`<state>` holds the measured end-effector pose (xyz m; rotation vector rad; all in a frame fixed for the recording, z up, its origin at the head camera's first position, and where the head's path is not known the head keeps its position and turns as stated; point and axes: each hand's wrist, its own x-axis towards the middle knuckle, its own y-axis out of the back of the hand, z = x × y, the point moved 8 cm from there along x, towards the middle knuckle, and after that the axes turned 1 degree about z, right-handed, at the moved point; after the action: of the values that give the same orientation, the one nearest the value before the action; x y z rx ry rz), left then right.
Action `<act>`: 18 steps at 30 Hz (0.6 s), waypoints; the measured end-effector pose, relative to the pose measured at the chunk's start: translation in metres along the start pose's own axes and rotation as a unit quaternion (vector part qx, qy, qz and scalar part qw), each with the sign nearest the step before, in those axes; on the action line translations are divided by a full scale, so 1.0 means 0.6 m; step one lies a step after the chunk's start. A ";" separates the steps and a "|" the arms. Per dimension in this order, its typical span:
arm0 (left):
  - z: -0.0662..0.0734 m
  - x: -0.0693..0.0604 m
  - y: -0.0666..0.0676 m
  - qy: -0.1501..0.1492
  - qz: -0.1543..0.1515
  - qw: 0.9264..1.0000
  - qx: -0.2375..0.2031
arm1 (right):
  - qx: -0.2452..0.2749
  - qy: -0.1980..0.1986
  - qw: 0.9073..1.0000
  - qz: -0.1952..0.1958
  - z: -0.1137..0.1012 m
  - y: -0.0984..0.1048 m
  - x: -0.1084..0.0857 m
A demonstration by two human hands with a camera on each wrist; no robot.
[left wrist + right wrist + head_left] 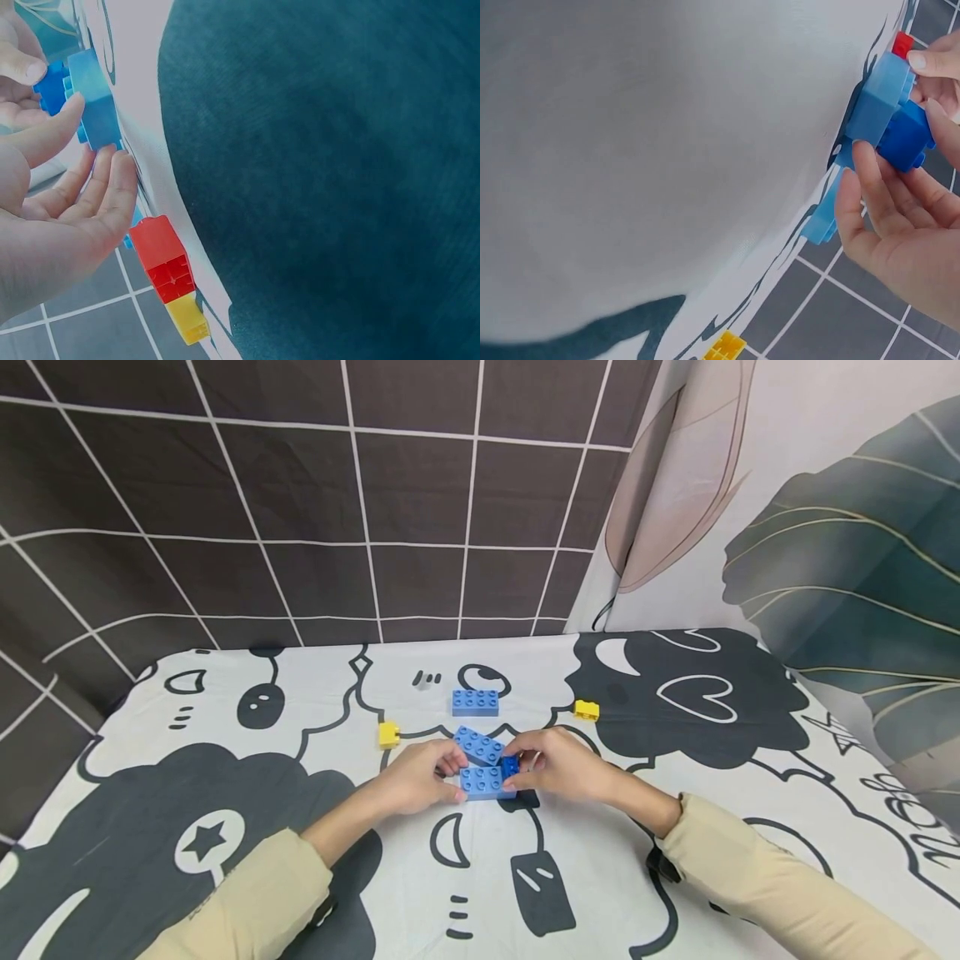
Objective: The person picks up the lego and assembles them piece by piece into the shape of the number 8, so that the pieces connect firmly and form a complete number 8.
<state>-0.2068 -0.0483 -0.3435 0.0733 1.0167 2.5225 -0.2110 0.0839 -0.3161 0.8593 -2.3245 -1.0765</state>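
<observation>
At the cloth's [600,877] middle, a light blue brick [480,785] is gripped by the left hand [422,775]; two others [478,746] [475,702] are left behind it, apparently unjoined. On its right end a dark blue brick [510,766] is set, pinched by the right hand [562,764]; full seating cannot be told. Two yellow bricks [388,735] [587,710] are left loose.

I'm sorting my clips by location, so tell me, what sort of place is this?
Likely an indoor play or filming corner, though whether it's in a home I can't tell. A cartoon-printed cloth covers the surface, toy bricks lie on it, and a grid-patterned backdrop rises behind.
</observation>
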 end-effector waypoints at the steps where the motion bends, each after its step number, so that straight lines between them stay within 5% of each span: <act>1: 0.000 0.000 0.000 0.000 0.000 1.000 0.000 | 0.000 0.001 1.000 0.001 0.000 0.000 0.000; 18: -0.001 0.000 -0.002 -0.001 0.000 1.000 -0.001 | -0.010 0.010 1.000 0.004 0.001 0.000 0.000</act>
<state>-0.2067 -0.0480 -0.3448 0.0758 1.0128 2.5225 -0.2116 0.0843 -0.3163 0.8475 -2.2950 -1.0816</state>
